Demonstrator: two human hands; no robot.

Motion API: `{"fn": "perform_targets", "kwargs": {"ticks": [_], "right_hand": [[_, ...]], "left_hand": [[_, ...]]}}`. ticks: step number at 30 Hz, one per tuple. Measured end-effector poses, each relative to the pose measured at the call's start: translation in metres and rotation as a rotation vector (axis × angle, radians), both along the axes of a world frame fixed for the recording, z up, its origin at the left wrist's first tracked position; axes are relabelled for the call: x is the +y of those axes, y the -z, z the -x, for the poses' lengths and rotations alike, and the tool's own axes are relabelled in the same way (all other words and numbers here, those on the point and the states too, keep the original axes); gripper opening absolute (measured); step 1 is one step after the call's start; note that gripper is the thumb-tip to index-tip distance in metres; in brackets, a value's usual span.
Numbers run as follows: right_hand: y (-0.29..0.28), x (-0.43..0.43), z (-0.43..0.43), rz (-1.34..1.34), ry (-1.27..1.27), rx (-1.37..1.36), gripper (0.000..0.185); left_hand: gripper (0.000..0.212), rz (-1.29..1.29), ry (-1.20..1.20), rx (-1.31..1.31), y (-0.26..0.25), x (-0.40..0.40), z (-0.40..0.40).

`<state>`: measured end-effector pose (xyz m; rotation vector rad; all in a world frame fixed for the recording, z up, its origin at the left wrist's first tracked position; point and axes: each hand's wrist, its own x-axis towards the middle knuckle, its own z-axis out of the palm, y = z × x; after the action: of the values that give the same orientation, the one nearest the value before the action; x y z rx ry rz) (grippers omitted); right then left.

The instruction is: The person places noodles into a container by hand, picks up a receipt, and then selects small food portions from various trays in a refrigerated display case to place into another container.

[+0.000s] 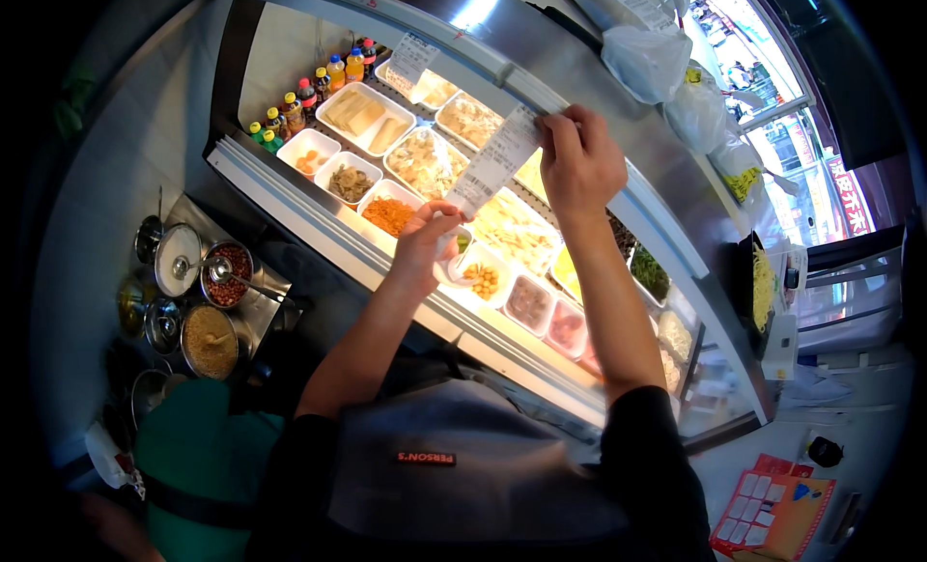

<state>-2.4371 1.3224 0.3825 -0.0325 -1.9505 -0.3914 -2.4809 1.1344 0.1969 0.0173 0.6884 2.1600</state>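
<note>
A long printed paper slip (500, 160) stretches between my two hands in front of a lit glass-fronted food case (463, 33). My right hand (583, 164) pinches its upper end close to the case's upper rail. Near the lower end, my left hand (424, 240) grips the paper between thumb and fingers. A white curl hangs below that hand; I cannot tell whether it is the slip's tail. Behind the paper stand white trays of food, among them shredded orange vegetable (391, 214), pale strips (514, 229) and small yellow balls (481, 279).
Another slip (413, 57) hangs from the rail at the left. Several drink bottles (293, 113) line the case's far left. Pots of peanuts (228, 272) and ground seasoning (210, 341) stand lower left, beside a person in green (195, 446). Tied plastic bags (644, 62) sit on top.
</note>
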Motion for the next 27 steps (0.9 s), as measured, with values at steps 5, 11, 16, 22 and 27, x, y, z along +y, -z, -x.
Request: {"fn": "perform_targets", "kwargs": {"ticks": [5,11,16,22,27], "right_hand": [[0.008,-0.016,-0.025,0.348,-0.158,-0.084,0.019],[0.079,-0.088,-0.113,1.36,-0.344,-0.847,0.043],[0.091,-0.078,-0.141,1.777,-0.46,-0.861,0.018],[0.044,-0.046,-0.15,1.268,-0.349,-0.855,0.01],[0.006,-0.022,-0.142,1.055,-0.376,-0.795,0.007]], "left_hand": [[0.013,0.194,-0.054,0.193,-0.018,-0.009,-0.022],[0.021,0.337,-0.345,0.719,-0.018,-0.021,-0.086],[0.024,0.435,-0.454,0.993,-0.009,-0.02,-0.112],[0.044,0.358,-0.096,0.858,-0.002,-0.019,-0.129],[0.027,0.155,0.432,0.474,-0.029,-0.033,-0.126]]}}
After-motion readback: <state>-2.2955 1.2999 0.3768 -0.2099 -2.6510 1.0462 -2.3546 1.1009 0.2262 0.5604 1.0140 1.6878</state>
